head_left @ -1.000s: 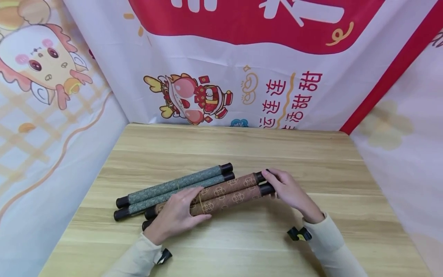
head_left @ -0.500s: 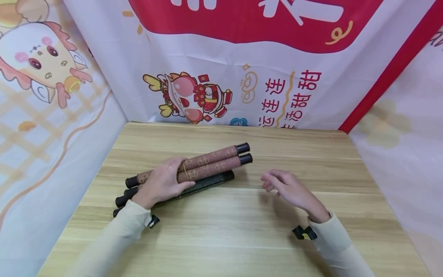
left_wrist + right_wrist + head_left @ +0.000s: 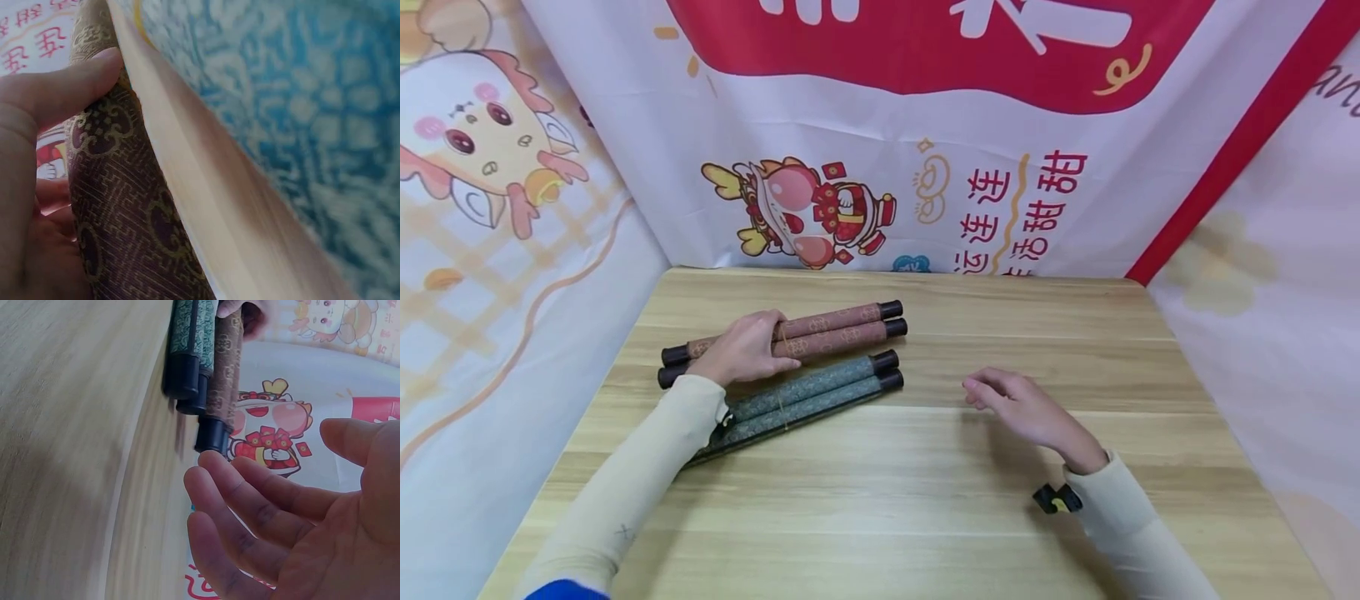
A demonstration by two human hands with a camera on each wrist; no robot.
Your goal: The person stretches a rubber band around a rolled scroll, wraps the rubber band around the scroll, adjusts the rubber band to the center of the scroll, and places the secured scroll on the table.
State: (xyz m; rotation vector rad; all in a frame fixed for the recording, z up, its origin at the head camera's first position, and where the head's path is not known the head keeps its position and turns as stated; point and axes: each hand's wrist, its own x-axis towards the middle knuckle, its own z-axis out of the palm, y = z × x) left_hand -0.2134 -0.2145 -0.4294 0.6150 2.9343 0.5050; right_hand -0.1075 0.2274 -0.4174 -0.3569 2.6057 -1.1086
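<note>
A brown scroll (image 3: 831, 322) with gold floral patterns, made of two parallel rolls with black end caps, lies toward the back left of the table. My left hand (image 3: 741, 348) grips it around the middle, thumb on the near side. In the left wrist view the thumb presses the patterned brown cloth (image 3: 106, 194). Just in front of it rests a green scroll (image 3: 820, 390), also two rolls, tied with a thin band; my left wrist hides its left part. My right hand (image 3: 1018, 407) hovers right of both scrolls, fingers loosely bent, holding nothing.
The wood-grain table (image 3: 925, 492) ends at a printed cloth backdrop (image 3: 865, 117) behind it. Cloth walls stand at the left (image 3: 497, 275) and right (image 3: 1262, 275). A small black device (image 3: 1057, 499) is strapped at the right wrist.
The left hand has carried the brown scroll from in front of the green one, over it, to behind it. My right hand has let go of the scroll's right end.
</note>
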